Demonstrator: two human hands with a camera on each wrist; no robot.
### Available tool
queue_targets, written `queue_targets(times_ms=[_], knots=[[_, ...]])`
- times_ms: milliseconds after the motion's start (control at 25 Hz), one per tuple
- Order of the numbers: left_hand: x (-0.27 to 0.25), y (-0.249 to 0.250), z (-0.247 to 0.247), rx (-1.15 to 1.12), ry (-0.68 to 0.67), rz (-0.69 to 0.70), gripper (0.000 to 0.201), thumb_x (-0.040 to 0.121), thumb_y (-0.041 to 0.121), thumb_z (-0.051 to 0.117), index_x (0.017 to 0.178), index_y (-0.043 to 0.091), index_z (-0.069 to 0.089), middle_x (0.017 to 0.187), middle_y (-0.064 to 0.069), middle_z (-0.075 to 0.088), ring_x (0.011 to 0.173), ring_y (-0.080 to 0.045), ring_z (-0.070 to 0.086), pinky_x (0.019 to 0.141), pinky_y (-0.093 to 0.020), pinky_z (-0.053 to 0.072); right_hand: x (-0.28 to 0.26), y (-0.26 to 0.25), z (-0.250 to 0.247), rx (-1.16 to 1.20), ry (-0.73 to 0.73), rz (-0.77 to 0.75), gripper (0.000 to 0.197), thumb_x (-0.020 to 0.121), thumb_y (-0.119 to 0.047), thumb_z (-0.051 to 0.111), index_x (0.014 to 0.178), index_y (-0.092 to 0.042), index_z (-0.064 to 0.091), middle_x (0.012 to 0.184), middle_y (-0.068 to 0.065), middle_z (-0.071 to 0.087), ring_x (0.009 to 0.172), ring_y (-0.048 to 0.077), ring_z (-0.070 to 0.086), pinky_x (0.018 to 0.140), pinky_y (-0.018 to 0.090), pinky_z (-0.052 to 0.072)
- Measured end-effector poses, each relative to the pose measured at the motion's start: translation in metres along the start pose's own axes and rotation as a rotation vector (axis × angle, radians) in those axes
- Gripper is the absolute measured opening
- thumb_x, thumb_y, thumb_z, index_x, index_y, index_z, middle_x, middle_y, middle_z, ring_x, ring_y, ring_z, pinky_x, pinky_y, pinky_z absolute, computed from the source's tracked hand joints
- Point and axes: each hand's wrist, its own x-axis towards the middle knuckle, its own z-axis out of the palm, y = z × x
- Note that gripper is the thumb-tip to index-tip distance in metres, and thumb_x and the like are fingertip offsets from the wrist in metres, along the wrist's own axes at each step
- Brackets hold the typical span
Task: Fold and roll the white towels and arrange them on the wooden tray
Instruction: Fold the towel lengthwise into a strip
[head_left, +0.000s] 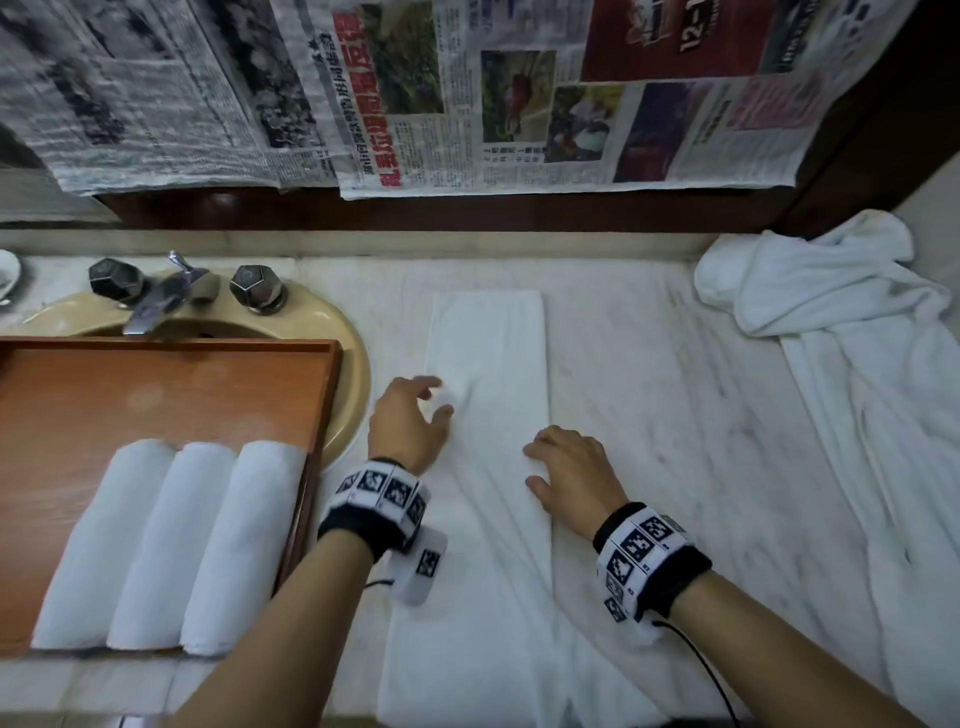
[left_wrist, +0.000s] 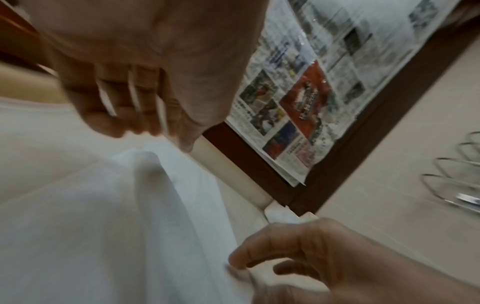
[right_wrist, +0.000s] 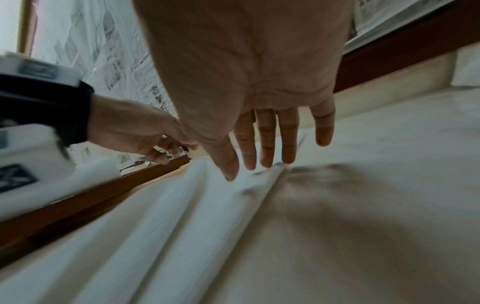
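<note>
Towel (head_left: 488, 467) folded, under both hands | left hand (head_left: 410, 421) loosely curled; right hand (head_left: 569, 467) flat, fingers straight

We're in dim, flat indoor light with a soft sheen on the wooden tray (head_left: 156, 384). The head view bends at its edges. Both wrist views smear with motion blur, and the right hand (right_wrist: 249, 86) throws a soft shadow on the counter (right_wrist: 389, 164).
</note>
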Motion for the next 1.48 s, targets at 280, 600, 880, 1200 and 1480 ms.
queue_targets(times_ms=[280,600,880,1200,1480], knots=[[-0.094,-0.004,0.016,0.309,-0.569,0.376,0.03,0.078,0.025,0.065,0.105,0.036,0.069,0.107,0.019,0.063,0.084,-0.006,0.053,0.084,-0.028,0.049,-0.035,-0.012,0.001,-0.103,-0.132,0.101,0.058,0.09,-0.028,0.063,0.143,-0.028,0.04,0.155,-0.013,0.025,0.144,0.013,0.016,0.116,0.059,0.002],[-0.121,-0.03,0.003,0.295,-0.507,0.277,0.025,0.065,0.013,0.06,0.084,0.026,0.07,0.072,0.017,0.056,0.07,-0.007,0.057,0.068,-0.025,0.05,-0.056,-0.003,0.015,-0.298,-0.284,0.059,0.112,0.072,-0.07,0.063,0.155,-0.028,0.001,0.16,-0.015,-0.016,0.147,0.025,-0.019,0.104,0.075,-0.01],[-0.161,-0.054,0.022,0.108,-0.618,0.483,0.031,0.067,0.005,0.057,0.085,0.025,0.073,0.081,0.008,0.067,0.068,-0.004,0.059,0.068,-0.02,0.046,-0.068,-0.011,0.033,-0.264,-0.088,0.035,0.084,0.079,-0.054,0.068,0.148,-0.029,0.027,0.151,-0.003,0.022,0.14,0.021,0.017,0.113,0.061,0.008],[-0.195,-0.059,0.023,0.094,-0.632,0.449,0.03,0.065,0.019,0.06,0.092,0.025,0.072,0.083,0.013,0.067,0.071,-0.004,0.058,0.071,-0.023,0.052,-0.092,-0.022,0.048,-0.123,-0.003,0.108,0.049,0.098,-0.027,0.051,0.144,-0.031,0.035,0.158,-0.008,0.019,0.143,0.015,0.018,0.112,0.066,0.006],[-0.201,-0.09,-0.002,0.115,-0.623,0.363,0.022,0.067,0.011,0.064,0.076,0.029,0.071,0.07,0.014,0.062,0.062,-0.005,0.058,0.063,-0.024,0.053,-0.104,-0.01,0.043,-0.177,-0.231,0.082,0.115,0.065,-0.077,0.063,0.154,-0.037,0.002,0.159,-0.016,-0.017,0.148,0.01,-0.009,0.105,0.074,-0.001]])
